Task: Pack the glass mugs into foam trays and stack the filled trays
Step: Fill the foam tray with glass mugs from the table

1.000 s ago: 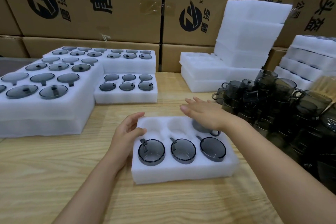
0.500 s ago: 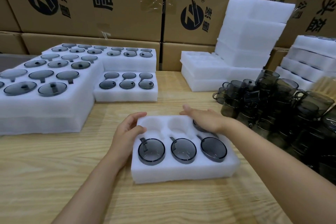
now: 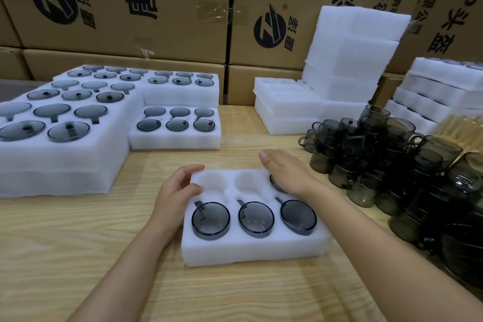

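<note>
Roughly two-thirds full, the foam tray (image 3: 251,251) lies on the surface (image 3: 78,243): three glass mugs (image 3: 256,219) fill its near row, and a fourth mug (image 3: 274,184) sits in the far right pocket under the right grip (image 3: 290,172), fingers flat, pressing it. The left grip (image 3: 177,191) curls round the tray's far left corner. Two pockets are empty — and many loose mugs (image 3: 392,165) wait at right, filled stacks (image 3: 65,159) at left.

Warehouse packing stn: stacked printed cartons (image 3: 117,42), foam tray stacks (image 3: 352,52), loose glass mugs (image 3: 379,144)
</note>
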Demonstrator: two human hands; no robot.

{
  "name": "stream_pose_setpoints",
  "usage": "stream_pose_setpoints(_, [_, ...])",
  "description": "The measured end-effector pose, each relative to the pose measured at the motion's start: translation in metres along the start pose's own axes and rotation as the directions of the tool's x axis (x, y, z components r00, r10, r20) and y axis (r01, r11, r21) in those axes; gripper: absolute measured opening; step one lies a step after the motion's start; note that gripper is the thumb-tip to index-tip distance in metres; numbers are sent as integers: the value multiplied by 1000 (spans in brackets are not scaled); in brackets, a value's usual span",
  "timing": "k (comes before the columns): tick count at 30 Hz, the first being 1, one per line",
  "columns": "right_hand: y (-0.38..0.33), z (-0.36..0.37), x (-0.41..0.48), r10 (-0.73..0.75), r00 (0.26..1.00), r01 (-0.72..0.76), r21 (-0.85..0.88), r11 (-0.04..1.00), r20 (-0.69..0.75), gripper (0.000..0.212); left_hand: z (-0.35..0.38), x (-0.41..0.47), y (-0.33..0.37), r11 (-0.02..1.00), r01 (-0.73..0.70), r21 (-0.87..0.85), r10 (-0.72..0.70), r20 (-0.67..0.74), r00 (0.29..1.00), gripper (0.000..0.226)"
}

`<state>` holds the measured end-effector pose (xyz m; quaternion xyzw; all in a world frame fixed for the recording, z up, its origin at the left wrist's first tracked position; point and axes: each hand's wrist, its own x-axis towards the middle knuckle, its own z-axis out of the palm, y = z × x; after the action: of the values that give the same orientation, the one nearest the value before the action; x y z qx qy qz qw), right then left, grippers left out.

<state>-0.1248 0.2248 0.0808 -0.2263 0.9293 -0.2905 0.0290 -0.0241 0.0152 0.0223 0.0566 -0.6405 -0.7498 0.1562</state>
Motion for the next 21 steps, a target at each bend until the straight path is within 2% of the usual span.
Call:
stream_pose_setpoints(1, [0, -4, -4, -18, 992, 40, 171, 984, -125, 39, 0, 0, 0, 1000, -1, 6, 1, 3, 1000, 45])
stream_pose_setpoints(2, [2, -9, -9, -5, 952, 90, 263, 961, -305, 33, 0, 0, 1, 1000, -7, 9, 7, 6, 1000, 45])
stream_pose_setpoints(3, [4, -17, -14, 12, 868, 124, 240, 963, -497, 28, 1, 0, 1, 1000, -12, 9, 12, 6, 1000, 45])
stream_pose_setpoints(4, [10, -25, -18, 19, 748, 105, 147, 983, -664, 26, 1, 0, 1, 1000, -14, 6, 14, 4, 1000, 45])
stream_pose_setpoints(6, [26, -43, -27, 47, 516, -95, -2, 995, -856, 33, 1, 0, 1, 1000, -9, -3, 9, 0, 1000, 45])
stream_pose_setpoints(7, [35, -53, -30, 111, 470, -221, 6, 975, -876, 41, 1, 0, 1, 1000, -6, -5, 6, -1, 1000, 44])
stream_pose_setpoints(8, [44, -61, -32, 208, 471, -325, 51, 944, -857, 50, 1, 0, 1, 1000, -3, -4, 3, -1, 1000, 44])
stream_pose_setpoints(10, [59, -71, -35, 389, 536, -466, 122, 876, -749, 62, 1, 0, 2, 1000, -9, 8, 9, -3, 1000, 45])
stream_pose_setpoints(11, [66, -74, -35, 420, 573, -511, 94, 854, -704, 65, 1, 0, 2, 1000, -16, 19, 16, 0, 1000, 45])
stream_pose_setpoints(15, [83, -77, -31, 442, 667, -576, -39, 816, -600, 65, 1, 0, 2, 999, -21, 28, 21, -6, 1000, 46])
stream_pose_setpoints(21, [96, -65, -28, 416, 712, -595, -172, 785, -565, 42, 2, 0, 3, 999, -11, 30, 12, -10, 1000, 45])
